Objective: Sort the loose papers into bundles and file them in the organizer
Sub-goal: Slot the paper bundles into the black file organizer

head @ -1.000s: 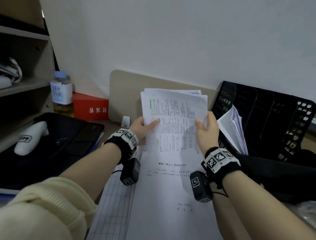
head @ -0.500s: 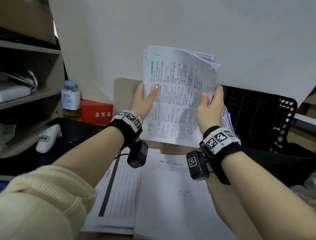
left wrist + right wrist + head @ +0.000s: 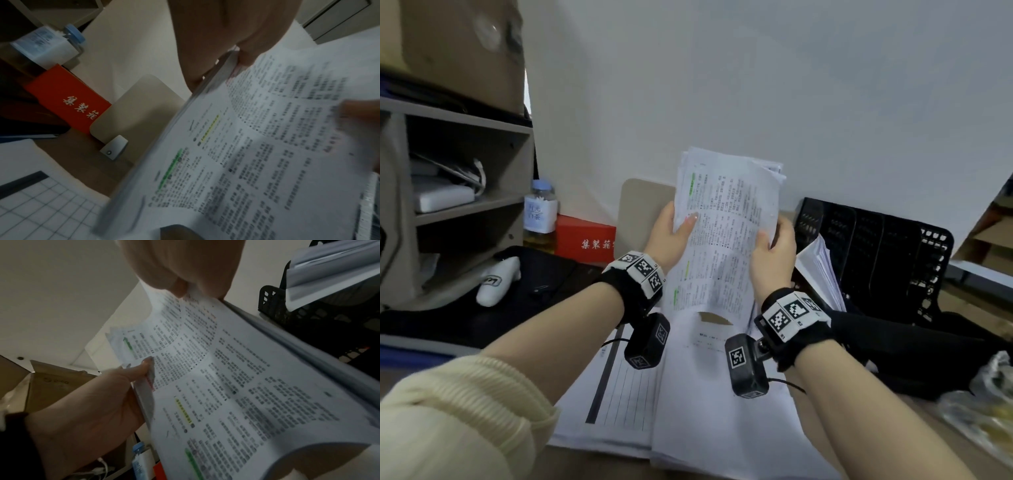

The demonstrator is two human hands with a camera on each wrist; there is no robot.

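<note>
I hold a thick bundle of printed papers [image 3: 726,236] upright above the desk, its bottom edge curling just over the sheets below. My left hand [image 3: 671,236] grips its left edge, thumb across the front page [image 3: 267,162]. My right hand [image 3: 774,253] grips the right edge, thumb on the front of the bundle [image 3: 236,386]. The black mesh organizer [image 3: 876,257] stands to the right, with a white paper bundle [image 3: 820,270] leaning in its leftmost slot. More loose papers [image 3: 705,411] lie flat on the desk under my wrists, one a ruled form [image 3: 619,387].
A red box [image 3: 585,238] and a labelled bottle [image 3: 540,214] stand at the back left beside a shelf unit [image 3: 458,205]. A black bag [image 3: 482,301] with a white object [image 3: 496,281] lies left. Dark cloth [image 3: 893,353] and crinkled plastic [image 3: 979,411] lie right.
The bundle was raised off the desk papers, then came back down a little and shifted right toward the organizer. Both hands keep the same grip on its edges.
</note>
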